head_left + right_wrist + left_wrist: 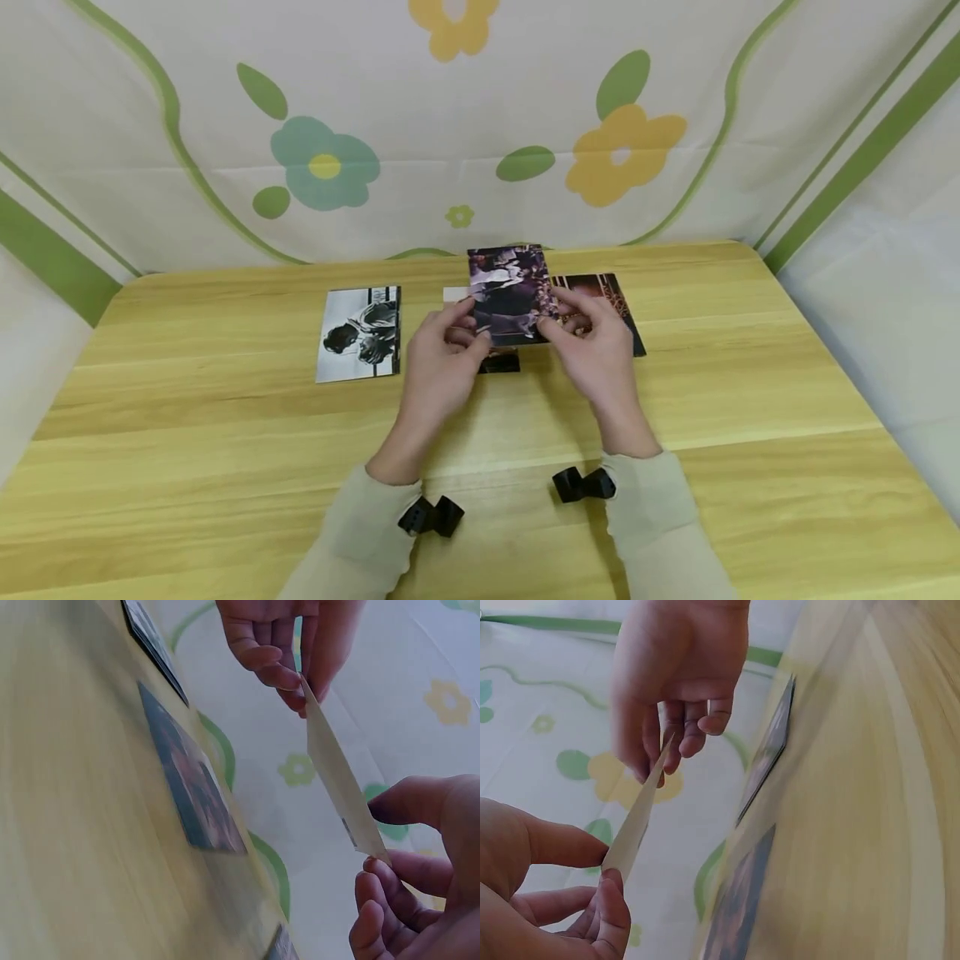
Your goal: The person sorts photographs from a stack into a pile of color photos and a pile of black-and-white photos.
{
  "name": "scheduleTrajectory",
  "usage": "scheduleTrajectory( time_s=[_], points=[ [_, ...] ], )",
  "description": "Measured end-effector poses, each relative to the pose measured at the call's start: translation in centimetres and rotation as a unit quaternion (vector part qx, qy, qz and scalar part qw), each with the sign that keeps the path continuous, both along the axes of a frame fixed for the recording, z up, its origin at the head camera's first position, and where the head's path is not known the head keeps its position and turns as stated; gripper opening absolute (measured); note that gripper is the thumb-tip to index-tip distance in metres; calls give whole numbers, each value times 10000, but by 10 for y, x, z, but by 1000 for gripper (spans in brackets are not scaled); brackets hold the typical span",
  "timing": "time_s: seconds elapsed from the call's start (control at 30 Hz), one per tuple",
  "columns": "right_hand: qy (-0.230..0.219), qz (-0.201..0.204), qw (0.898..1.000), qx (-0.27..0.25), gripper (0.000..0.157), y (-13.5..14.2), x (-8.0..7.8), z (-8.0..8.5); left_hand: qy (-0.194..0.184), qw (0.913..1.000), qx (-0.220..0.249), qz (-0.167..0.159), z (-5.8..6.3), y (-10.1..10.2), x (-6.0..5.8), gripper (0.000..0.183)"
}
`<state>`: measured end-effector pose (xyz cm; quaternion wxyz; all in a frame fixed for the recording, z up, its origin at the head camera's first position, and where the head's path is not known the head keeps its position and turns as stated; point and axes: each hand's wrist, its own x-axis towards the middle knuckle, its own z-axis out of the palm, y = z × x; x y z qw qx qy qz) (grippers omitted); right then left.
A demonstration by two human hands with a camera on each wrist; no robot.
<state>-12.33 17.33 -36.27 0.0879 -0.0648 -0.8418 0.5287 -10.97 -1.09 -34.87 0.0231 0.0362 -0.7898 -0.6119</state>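
Observation:
A photo card with a dark purple picture is held up over the table, picture side towards the head camera. The left hand pinches its left edge between thumb and fingers, and the right hand pinches the right edge low down. In the left wrist view the card appears nearly edge-on, its pale back showing. Beneath it on the table lies another card, mostly hidden by the held one and the left hand. A dark reddish card lies behind the right hand, partly covered by it.
To the left, a black-and-white photo card lies on the wood-grain table. A white cloth printed with flowers hangs along the table's back edge. Black wrist cameras sit at both sleeve cuffs.

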Motion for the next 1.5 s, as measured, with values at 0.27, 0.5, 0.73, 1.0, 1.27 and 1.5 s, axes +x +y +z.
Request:
scheduleTrajectory(
  time_s=[0.27, 0.5, 0.73, 1.0, 1.27, 1.5],
  points=[
    [-183, -878, 9958, -185, 40, 46, -6, -7, 198, 9989, -172, -379, -10, 60, -14, 53],
    [-754, -1386, 9875, 62, 47, 77, -8, -20, -48, 9944, -684, -803, -22, 97, -21, 52],
    [-1096, -1176, 9860, 447, 44, 84, -15, -32, -392, 9900, -1159, -696, -34, 106, -25, 52],
    [-1065, -990, 9854, 889, 46, 85, -17, -39, -477, 9844, -1558, -669, -38, 109, -26, 51],
    [-1010, -1128, 9847, 865, 48, 84, -17, -39, -509, 9847, -1458, -808, -38, 108, -25, 54],
    [-499, -1062, 9914, 578, 44, 60, -14, -28, -228, 9934, -853, -730, -33, 91, -16, 48]
  ],
)
